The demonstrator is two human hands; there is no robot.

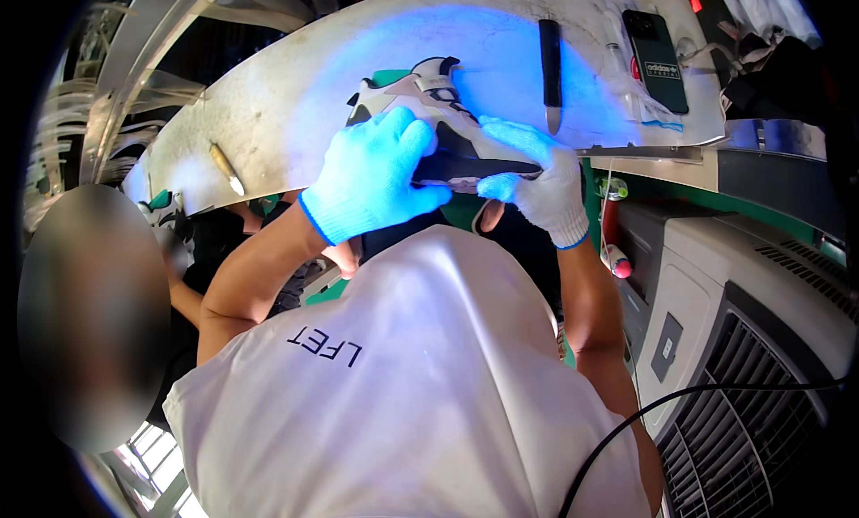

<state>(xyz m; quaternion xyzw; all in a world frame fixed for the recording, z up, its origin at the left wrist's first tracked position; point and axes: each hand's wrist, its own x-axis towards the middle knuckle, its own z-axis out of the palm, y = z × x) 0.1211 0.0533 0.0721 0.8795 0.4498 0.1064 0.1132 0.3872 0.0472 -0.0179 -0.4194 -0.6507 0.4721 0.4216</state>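
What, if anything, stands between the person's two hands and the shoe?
Only the gloves: the left hand and right hand are already on the shoe. The dark-handled knife lies beyond the right hand, not between.

Has a shoe (pixel 455 142) between left fingers (pixel 419 142) and right fingers (pixel 517 137), a knife (pixel 550 66) on the table (pixel 268 106) just beyond the right fingers, a phone (pixel 656 57) farther right (also on the table), and a handled tool (pixel 223 162) left of the left fingers.
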